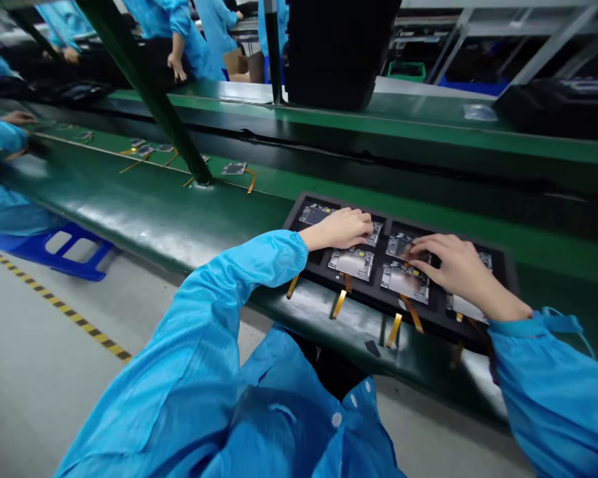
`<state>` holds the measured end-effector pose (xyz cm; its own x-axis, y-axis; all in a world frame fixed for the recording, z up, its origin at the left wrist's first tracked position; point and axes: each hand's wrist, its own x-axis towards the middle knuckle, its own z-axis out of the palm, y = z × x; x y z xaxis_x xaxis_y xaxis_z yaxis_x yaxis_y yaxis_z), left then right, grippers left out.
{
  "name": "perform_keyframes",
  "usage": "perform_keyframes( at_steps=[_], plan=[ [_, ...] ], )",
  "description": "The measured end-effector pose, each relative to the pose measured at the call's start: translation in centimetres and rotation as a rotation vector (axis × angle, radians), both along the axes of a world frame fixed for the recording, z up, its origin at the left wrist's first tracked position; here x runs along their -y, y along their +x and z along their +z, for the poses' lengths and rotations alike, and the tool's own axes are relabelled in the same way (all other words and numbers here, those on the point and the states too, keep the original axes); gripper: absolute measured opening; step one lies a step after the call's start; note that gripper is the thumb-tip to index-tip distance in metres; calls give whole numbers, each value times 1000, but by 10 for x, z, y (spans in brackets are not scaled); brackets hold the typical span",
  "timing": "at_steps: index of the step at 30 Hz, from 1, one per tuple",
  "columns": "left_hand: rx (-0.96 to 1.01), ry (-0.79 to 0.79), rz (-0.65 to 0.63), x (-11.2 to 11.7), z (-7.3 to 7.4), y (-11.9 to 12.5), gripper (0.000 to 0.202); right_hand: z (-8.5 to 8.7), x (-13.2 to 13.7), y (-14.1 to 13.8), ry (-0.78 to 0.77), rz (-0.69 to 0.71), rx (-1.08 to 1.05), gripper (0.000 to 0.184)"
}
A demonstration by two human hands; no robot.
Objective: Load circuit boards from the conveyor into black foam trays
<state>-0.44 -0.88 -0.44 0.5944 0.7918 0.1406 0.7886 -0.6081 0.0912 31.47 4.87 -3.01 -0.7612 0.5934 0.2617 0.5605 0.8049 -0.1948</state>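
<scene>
A black foam tray [385, 224] with several compartments lies on the green bench in front of me, holding circuit boards with orange ribbon cables. My left hand [346, 228] reaches over its back row, fingers curled down on a circuit board [377, 234], partly hiding it. Further right, my right hand [448, 262] has its thumb and fingers closed at the edge of another circuit board [397, 244]. A front-row circuit board [351, 263] lies between the hands and my body. Several ribbon cables [339, 305] hang over the tray's front edge.
More boards with ribbon cables, one loose circuit board [234, 168] among them, lie along the belt to the left. A slanted green post [149, 93] rises from the bench. A co-worker's sleeve [2, 136] is at far left, above a blue stool [54, 252].
</scene>
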Motion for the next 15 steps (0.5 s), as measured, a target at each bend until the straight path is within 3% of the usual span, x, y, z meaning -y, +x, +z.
perform_keyframes(
  at_steps=[3,5,8,12,15],
  plan=[
    [147,70,-8,7,9,-22,22,1,2,0,-16,-12,10,29],
    [291,149,88,8,15,-63,25,2,5,-1,-28,-31,-41,36],
    [331,162,412,0,17,-159,29,10,11,-6,-113,-76,-177,36],
    [70,-169,838,-18,10,-296,59,27,20,-15,-245,-221,-361,19],
    [16,-230,926,-31,8,-362,71,34,24,-19,-260,-338,-444,16]
  ],
)
